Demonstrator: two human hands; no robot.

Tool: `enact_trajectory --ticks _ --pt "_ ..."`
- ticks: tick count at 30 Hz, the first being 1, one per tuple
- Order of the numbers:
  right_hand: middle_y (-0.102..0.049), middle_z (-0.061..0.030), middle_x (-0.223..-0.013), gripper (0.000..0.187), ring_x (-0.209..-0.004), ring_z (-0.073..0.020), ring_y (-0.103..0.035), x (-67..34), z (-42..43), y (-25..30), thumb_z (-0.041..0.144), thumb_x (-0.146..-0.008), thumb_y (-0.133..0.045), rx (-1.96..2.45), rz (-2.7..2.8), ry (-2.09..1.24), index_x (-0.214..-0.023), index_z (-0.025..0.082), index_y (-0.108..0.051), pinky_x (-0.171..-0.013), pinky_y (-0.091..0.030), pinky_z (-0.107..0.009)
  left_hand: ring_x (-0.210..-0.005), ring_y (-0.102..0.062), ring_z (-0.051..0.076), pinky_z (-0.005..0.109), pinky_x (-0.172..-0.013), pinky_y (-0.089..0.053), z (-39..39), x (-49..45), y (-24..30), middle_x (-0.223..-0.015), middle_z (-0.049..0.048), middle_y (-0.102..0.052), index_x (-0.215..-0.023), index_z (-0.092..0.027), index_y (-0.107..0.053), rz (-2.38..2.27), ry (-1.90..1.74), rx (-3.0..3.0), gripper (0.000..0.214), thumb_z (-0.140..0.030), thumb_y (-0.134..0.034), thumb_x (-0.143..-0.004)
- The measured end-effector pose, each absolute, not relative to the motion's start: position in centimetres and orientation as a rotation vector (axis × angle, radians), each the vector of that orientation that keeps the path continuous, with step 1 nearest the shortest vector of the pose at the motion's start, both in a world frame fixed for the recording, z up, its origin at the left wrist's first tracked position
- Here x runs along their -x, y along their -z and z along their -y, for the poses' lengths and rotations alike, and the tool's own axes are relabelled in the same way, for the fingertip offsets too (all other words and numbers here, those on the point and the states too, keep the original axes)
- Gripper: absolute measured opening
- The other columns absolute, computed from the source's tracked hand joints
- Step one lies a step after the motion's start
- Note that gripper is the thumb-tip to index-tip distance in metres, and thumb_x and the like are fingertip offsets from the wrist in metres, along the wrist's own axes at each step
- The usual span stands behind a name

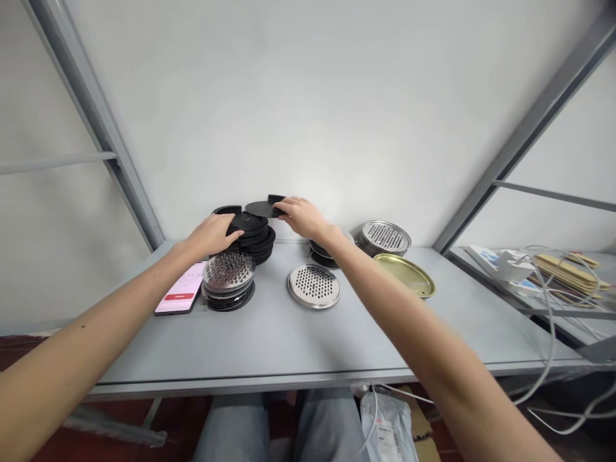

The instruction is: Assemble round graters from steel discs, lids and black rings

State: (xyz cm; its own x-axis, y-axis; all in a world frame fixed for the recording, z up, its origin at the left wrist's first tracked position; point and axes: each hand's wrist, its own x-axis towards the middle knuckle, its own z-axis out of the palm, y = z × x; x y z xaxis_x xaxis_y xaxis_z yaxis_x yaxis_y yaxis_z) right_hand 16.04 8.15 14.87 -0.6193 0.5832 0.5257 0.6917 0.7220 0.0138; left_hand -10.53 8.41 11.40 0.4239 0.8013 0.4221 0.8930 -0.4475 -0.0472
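My right hand [301,217] pinches a thin black disc with a raised rim section [262,208], lifted just off the top of a stack of black round plastic pieces [262,242]. My left hand [213,235] grips the left side of that stack's upper piece, its thumb in front and fingers behind. Before the stack, a pile of round metal grater discs [228,273] rests on black rings. A single perforated metal grater disc [314,286] lies flat to the right, below my right wrist.
Near my left forearm lies a phone [185,289] with a lit screen. More grater discs are piled [385,237] at the back right, by a gold oval tray [407,274]. Grey frame posts [524,128] stand at both sides; white cables [548,321] hang at the right.
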Motion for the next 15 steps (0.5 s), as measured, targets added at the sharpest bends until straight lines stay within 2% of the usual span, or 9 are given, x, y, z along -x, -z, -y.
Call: enact_trajectory --ticks 5,11,13,15 --pt "-0.058 -0.0087 -0.124 0.034 -0.114 -0.0278 -0.053 -22.0 -3.0 -14.3 0.025 -0.092 -0.046 0.892 2.290 0.077 -0.126 0.024 -0.051 -0.097 -0.042 -0.048 -0.124 -0.044 0.030 0.042 -0.104 -0.035 -6.5 9.3 -12.7 -0.136 0.0152 -0.048 -0.135 -0.012 -0.041 1.296 0.710 2.494 0.063 -0.050 -0.052 -0.085" --pt "-0.058 -0.0063 -0.129 0.035 -0.120 -0.0254 -0.054 -26.0 3.7 -12.0 0.024 -0.092 -0.047 0.787 2.208 -0.118 -0.127 0.024 -0.049 -0.102 -0.044 -0.049 -0.131 -0.040 0.027 0.042 -0.109 -0.032 -2.8 6.0 -13.4 -0.147 0.0121 -0.037 -0.148 -0.019 -0.015 1.146 0.935 2.719 0.081 -0.046 -0.058 -0.085" --pt "-0.057 -0.0085 -0.131 0.034 -0.122 -0.0243 -0.053 -26.5 4.9 -11.3 0.021 -0.092 -0.045 0.723 2.263 -0.062 -0.126 0.021 -0.049 -0.101 -0.047 -0.049 -0.131 -0.041 0.026 0.040 -0.109 -0.033 -1.9 5.3 -13.3 -0.148 0.0108 -0.035 -0.149 -0.020 -0.012 1.000 0.929 2.846 0.077 -0.039 -0.055 -0.088" --pt "-0.054 -0.0118 -0.133 0.035 -0.125 -0.0230 -0.050 -27.0 5.6 -10.7 0.016 -0.093 -0.043 0.639 2.332 0.054 -0.127 0.018 -0.046 -0.099 -0.049 -0.048 -0.130 -0.042 0.023 0.039 -0.109 -0.034 -1.1 4.9 -13.2 -0.147 0.0075 -0.039 -0.148 -0.023 -0.020 0.844 0.856 2.941 0.062 -0.029 -0.047 -0.093"
